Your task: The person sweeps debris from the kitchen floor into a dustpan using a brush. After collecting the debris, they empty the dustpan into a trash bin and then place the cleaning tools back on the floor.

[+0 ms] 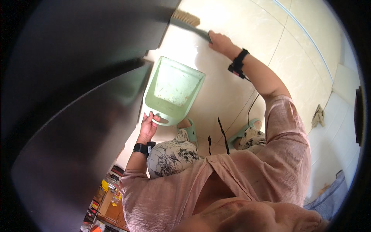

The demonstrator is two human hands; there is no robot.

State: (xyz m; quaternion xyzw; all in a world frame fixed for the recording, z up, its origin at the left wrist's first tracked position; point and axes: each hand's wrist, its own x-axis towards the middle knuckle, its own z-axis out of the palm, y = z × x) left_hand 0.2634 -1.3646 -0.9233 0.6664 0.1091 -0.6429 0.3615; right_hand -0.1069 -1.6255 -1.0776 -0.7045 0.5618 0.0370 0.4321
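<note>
My left hand point(148, 126) grips the handle end of a pale green plastic dustpan point(165, 109), with the thumb on top beside the handle slot. Specks of dirt and crumbs lie inside the pan. Farther out, my right hand point(221, 43) is closed around the grey-green handle of a hand brush point(187, 18). Its tan bristles are close to the lower edge of a dark cabinet or appliance point(95, 32). Whether the bristles touch the floor I cannot tell. Black straps with small devices are on both wrists.
Beige floor tiles point(304, 49) spread out to the right. A glossy dark panel point(75, 139) rises along the left. My feet in green slippers point(191, 132) are just behind the dustpan. A crumpled cloth point(318, 116) lies at the right; a thin cable point(252, 107) hangs from my right wrist.
</note>
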